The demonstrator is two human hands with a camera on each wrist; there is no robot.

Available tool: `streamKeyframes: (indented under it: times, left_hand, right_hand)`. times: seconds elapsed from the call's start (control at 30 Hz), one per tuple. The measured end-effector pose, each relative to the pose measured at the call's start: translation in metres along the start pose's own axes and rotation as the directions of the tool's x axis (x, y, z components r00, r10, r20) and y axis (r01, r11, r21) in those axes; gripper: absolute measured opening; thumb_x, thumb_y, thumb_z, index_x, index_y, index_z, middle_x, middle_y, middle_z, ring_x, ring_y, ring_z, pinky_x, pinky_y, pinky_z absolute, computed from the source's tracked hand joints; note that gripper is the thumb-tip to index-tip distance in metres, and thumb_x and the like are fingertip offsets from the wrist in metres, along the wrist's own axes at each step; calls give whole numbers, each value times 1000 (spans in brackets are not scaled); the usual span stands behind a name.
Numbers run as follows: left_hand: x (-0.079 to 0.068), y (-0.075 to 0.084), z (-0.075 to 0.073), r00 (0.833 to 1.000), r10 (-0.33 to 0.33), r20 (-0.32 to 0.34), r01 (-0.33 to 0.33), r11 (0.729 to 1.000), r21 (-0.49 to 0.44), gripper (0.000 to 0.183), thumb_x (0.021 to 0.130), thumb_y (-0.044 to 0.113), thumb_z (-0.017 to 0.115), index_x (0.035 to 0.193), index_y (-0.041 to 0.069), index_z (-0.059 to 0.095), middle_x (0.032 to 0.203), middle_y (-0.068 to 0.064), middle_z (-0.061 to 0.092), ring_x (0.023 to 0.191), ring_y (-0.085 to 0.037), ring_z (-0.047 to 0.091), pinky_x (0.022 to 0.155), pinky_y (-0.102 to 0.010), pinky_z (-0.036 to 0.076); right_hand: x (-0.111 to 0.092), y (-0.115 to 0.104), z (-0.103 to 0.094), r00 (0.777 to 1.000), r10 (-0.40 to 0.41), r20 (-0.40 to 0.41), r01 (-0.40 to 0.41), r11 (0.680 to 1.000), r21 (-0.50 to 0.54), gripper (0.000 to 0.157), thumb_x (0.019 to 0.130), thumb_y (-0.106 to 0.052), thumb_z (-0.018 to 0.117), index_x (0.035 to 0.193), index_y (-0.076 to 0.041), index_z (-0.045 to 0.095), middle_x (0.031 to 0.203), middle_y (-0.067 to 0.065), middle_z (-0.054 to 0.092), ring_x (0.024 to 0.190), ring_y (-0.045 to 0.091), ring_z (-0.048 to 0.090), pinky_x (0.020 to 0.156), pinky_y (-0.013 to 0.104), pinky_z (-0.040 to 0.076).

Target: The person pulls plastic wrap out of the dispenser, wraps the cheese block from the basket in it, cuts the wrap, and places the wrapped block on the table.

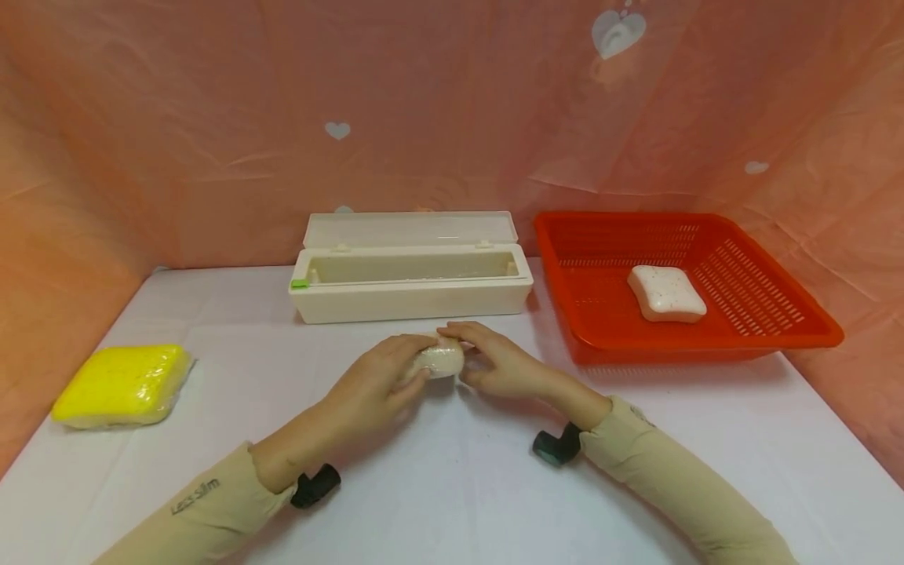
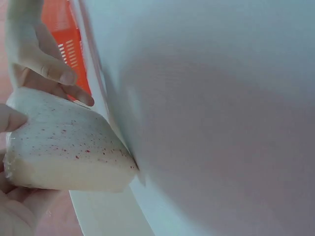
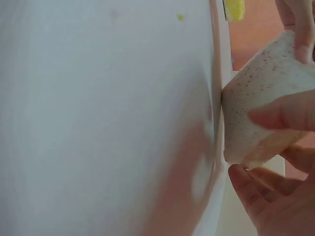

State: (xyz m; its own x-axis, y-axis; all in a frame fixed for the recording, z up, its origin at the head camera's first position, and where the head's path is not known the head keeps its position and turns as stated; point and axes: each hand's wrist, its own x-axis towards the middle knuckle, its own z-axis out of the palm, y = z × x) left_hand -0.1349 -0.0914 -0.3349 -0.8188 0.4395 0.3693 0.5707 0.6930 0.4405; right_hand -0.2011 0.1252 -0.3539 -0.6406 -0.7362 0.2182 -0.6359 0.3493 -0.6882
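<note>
A white, red-speckled block point(image 1: 443, 358) in shiny clear film is held low over the middle of the white tablecloth, in front of the white box. My left hand point(image 1: 377, 380) grips its left end between thumb and fingers. Around the right end curve the fingers of my right hand point(image 1: 504, 365), their tips at the upper edge in the head view. In the right wrist view the right thumb point(image 3: 283, 115) lies across the speckled face, slightly blurred, and the other fingertips are at the block's lower edge. The speckles show clearly on the block point(image 2: 74, 132) in the left wrist view.
Behind the hands stands a long white box point(image 1: 417, 302) with its clear lid raised and a small green tab at its left corner. A red basket point(image 1: 706, 341) at right contains another white speckled block point(image 1: 667, 292). A yellow film-wrapped block point(image 1: 123, 384) lies at left.
</note>
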Motion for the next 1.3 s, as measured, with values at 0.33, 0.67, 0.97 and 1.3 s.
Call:
streamKeyframes:
  times: [0.33, 0.67, 0.97, 1.3]
  left_hand:
    - [0, -9, -3, 980, -180, -88, 147, 943, -298, 29, 96, 14, 57, 122, 0, 56, 112, -16, 66, 99, -26, 63, 81, -41, 53]
    - [0, -9, -9, 910, -407, 79, 369, 709, -601, 37, 104, 14, 35, 135, -7, 39, 125, -28, 57, 109, -32, 60, 90, -33, 50]
    - [-2, -7, -10, 851, -515, 107, 474, 665, -577, 41, 105, 19, 32, 141, 0, 38, 131, -24, 52, 120, -33, 50, 104, -48, 39]
    - [-6, -14, -11, 850, -511, 129, 490, 679, -546, 72, 94, 19, 60, 151, 3, 20, 138, -25, 47, 125, -34, 51, 101, -41, 45]
  right_hand:
    - [4, -4, 3, 988, 142, -69, -126, 974, 188, 72, 82, -10, 75, 144, -6, 38, 137, 14, 50, 112, 28, 58, 96, 37, 50]
    - [3, -6, 3, 975, 191, -114, -148, 939, 309, 83, 79, -7, 77, 148, -9, 32, 147, 16, 40, 114, 34, 57, 93, 42, 52]
    - [5, -14, 8, 923, 331, -198, -211, 863, 459, 67, 76, -2, 79, 129, -3, 38, 129, 17, 45, 102, 27, 59, 84, 33, 56]
    - [5, -16, 11, 909, 344, -237, -192, 848, 494, 58, 83, -4, 72, 133, -3, 42, 130, 20, 49, 101, 29, 64, 85, 33, 55]
